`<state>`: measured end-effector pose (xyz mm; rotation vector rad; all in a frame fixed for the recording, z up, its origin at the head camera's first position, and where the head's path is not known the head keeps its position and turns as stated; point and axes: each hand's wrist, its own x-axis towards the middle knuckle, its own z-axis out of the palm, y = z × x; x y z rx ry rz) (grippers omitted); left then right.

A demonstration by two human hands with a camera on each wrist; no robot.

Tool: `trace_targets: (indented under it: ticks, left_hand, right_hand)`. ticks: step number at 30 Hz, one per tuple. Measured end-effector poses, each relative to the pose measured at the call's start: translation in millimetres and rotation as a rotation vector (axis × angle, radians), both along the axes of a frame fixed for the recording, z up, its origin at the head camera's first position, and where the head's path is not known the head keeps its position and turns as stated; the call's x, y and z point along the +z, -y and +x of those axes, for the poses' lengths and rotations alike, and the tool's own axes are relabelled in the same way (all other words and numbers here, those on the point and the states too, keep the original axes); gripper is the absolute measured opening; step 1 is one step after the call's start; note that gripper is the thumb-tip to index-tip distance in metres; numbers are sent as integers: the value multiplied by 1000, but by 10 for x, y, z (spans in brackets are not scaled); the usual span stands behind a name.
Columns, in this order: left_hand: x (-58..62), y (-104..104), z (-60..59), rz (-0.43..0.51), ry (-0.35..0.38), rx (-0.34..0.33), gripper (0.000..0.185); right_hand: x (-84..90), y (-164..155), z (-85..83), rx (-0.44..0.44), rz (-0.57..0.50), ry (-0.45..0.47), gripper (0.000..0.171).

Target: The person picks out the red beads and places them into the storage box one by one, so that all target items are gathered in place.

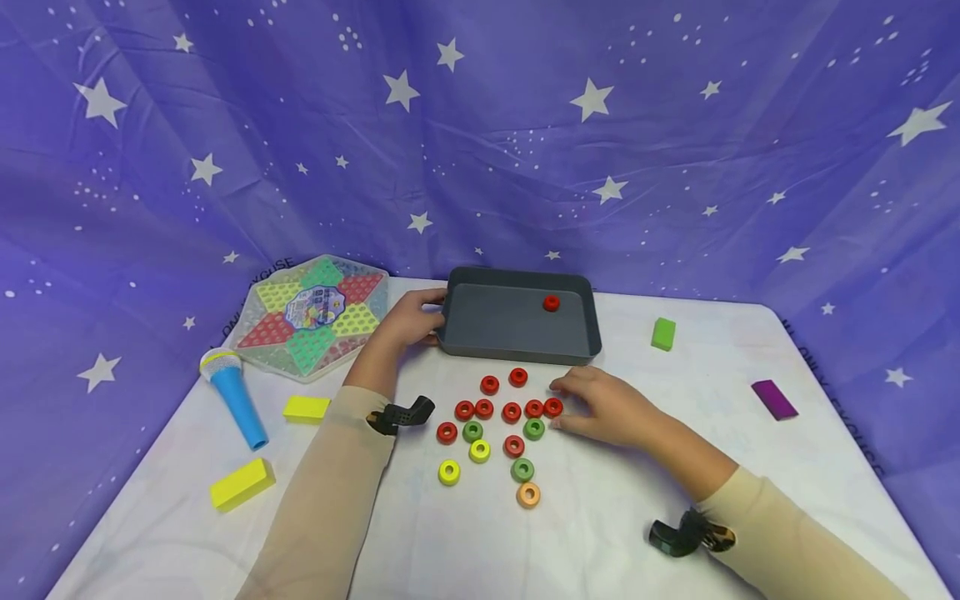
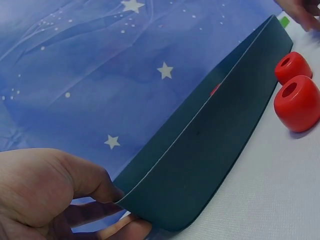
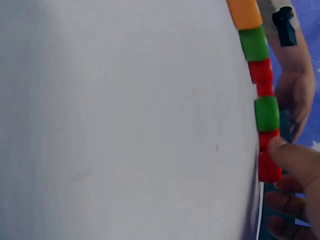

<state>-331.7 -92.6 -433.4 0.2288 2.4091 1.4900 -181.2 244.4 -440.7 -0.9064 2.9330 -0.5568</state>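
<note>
Rings [image 1: 512,412] are lying scattered on the surface [image 1: 675,467] before a grey tray [image 1: 517,342]; the left hand [image 1: 408,318] is gripping its corner while the right hand [image 1: 603,406], fingers curled, is pinching a red ring [image 1: 553,407].

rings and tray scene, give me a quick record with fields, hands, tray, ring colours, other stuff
left hand: grips the left end of the grey tray
right hand: fingertips on a red ring in the loose group
tray contents: one red ring
loose rings on table: mostly red, some green, two yellow, one orange ring
other items: blue toy microphone, checkers board, yellow blocks, green block, purple block
</note>
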Motion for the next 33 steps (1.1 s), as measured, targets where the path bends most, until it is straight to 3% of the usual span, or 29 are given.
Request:
trace_targets:
  ticks: [10,15,19,24,33]
  left_hand:
    - [5,28,5,-5,6,13,64]
    - [-5,41,9,2,10,20,65]
    - [-15,48,12,2,8,21,65]
    - [-27,44,13,-6,11,20,64]
    - [-22,-10,19,9,-12,17,64]
  right_hand:
    - [-73,69,35,31,-19,-49,31]
    - [28,7,26,40,-29,-49,31]
    - [209,-125,-36,38,-21,-48,32]
    - [522,-296,-250,35,14,-42,29]
    - [1009,-375,-904,25,137,-39,29]
